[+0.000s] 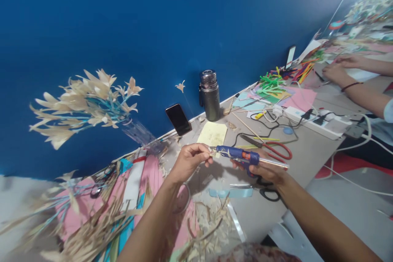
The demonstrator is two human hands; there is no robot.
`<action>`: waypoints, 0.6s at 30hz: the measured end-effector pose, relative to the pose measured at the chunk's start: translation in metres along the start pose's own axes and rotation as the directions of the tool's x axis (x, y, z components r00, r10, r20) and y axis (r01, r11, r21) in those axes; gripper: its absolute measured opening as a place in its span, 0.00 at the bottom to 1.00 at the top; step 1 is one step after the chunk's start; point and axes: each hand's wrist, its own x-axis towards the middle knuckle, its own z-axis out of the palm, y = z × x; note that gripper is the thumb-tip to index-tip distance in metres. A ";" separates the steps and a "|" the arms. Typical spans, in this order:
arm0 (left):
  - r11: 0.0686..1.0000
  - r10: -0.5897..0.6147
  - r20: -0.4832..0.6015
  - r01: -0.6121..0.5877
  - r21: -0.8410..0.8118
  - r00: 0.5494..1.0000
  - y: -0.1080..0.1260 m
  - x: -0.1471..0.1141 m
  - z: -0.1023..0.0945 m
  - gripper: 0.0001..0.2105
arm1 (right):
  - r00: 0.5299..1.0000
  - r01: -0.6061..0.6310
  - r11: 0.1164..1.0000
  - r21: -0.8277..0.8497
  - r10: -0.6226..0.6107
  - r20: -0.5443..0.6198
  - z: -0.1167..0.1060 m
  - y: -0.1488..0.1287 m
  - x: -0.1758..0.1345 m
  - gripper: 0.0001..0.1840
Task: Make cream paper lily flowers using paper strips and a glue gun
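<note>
In my right hand [258, 170] is a blue hot glue gun [235, 152], with a clear glue stick [273, 163] poking out of its back end. Its nozzle points left, at the fingertips of my left hand [192, 161]. Those fingers are pinched on a small pale piece, perhaps a strip of dried husk, right at the nozzle; its exact shape is too small to make out. Beyond my hands lies a yellow paper [212, 133]. Below them are a light blue ribbon strip [230, 193] and black-handled scissors [270, 194], partly hidden by my right hand.
A vase [144, 137] of pale husk flowers [92, 106] leans at left. A phone [178, 119] and thermos [211, 98] stand by the wall. Red-handled scissors [278, 151], cords and a power strip [313, 123] lie right. Husk scraps [211, 225] cover the front. Another person's hands [340, 71] work far right.
</note>
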 end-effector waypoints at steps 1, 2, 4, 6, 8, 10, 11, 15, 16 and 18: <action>1.000 0.000 0.003 0.000 -0.005 1.000 0.000 0.000 -0.001 0.13 | 1.000 0.016 1.000 -0.015 -0.016 0.019 0.000 -0.001 0.001 0.30; 1.000 -0.002 0.006 0.002 -0.006 1.000 -0.001 0.000 -0.001 0.12 | 0.999 0.029 0.999 -0.024 -0.028 0.036 0.000 -0.003 0.001 0.31; 1.000 -0.007 0.010 0.007 -0.001 1.000 -0.001 0.000 -0.003 0.12 | 0.999 0.028 0.999 -0.023 -0.027 0.037 -0.001 -0.005 0.002 0.31; 1.000 -0.017 0.015 0.017 0.011 1.000 -0.002 0.000 -0.004 0.11 | 0.999 0.024 1.000 -0.017 -0.024 0.028 -0.001 -0.008 0.002 0.32; 1.000 -0.024 0.023 0.024 0.017 0.999 -0.003 0.000 -0.004 0.11 | 0.998 0.046 0.998 -0.042 -0.044 0.051 -0.002 -0.011 0.003 0.33; 0.999 -0.029 0.032 0.028 0.018 0.999 -0.003 0.000 -0.004 0.10 | 0.995 0.077 0.994 -0.077 -0.071 0.077 -0.002 -0.012 0.004 0.33; 0.999 -0.033 0.035 0.033 0.016 0.999 -0.004 0.000 -0.005 0.10 | 0.994 0.080 0.993 -0.087 -0.073 0.083 -0.002 -0.012 0.005 0.33; 0.998 -0.060 0.030 0.060 -0.013 0.998 -0.005 -0.001 -0.005 0.11 | 0.997 0.055 0.997 -0.056 -0.052 0.062 -0.002 -0.011 0.007 0.35; 0.998 -0.066 0.029 0.066 -0.018 0.997 -0.005 -0.001 -0.006 0.11 | 0.996 0.062 0.997 -0.055 -0.058 0.066 -0.001 -0.011 0.008 0.35; 0.997 -0.073 0.029 0.074 -0.023 0.997 -0.006 -0.001 -0.005 0.12 | 0.992 0.094 0.993 -0.076 -0.087 0.090 -0.001 -0.011 0.008 0.36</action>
